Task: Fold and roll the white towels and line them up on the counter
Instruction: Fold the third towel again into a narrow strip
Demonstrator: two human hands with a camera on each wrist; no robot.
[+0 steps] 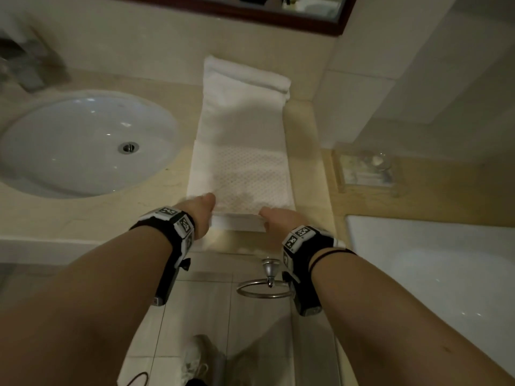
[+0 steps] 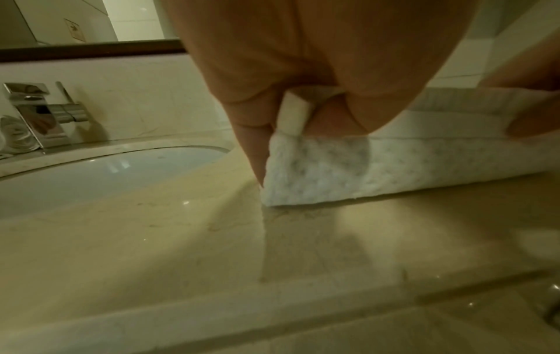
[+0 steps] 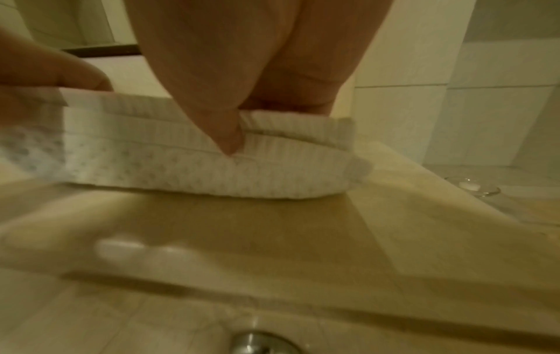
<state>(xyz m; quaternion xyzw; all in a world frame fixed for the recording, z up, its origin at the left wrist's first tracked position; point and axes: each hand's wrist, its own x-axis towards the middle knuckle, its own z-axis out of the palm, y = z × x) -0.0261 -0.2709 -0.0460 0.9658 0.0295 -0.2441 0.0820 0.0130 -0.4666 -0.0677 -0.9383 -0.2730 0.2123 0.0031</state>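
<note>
A long white towel (image 1: 242,151) lies folded lengthwise on the beige counter (image 1: 92,215), running from the front edge to the back wall, where its far end bunches over a rolled white towel (image 1: 248,76). My left hand (image 1: 204,207) pinches the near left corner of the towel (image 2: 318,177) between thumb and fingers. My right hand (image 1: 271,215) grips the near right part of the towel's edge (image 3: 242,167), thumb on the front. The near edge is lifted and turned over a little. Rolled towels (image 2: 15,134) sit beside the tap.
An oval white sink (image 1: 83,143) is set into the counter (image 2: 151,239) at the left, with a chrome tap (image 2: 39,112) behind it. A clear glass tray (image 1: 365,171) stands at the right. A towel ring (image 1: 264,288) hangs below the counter edge. A mirror (image 1: 278,9) is above.
</note>
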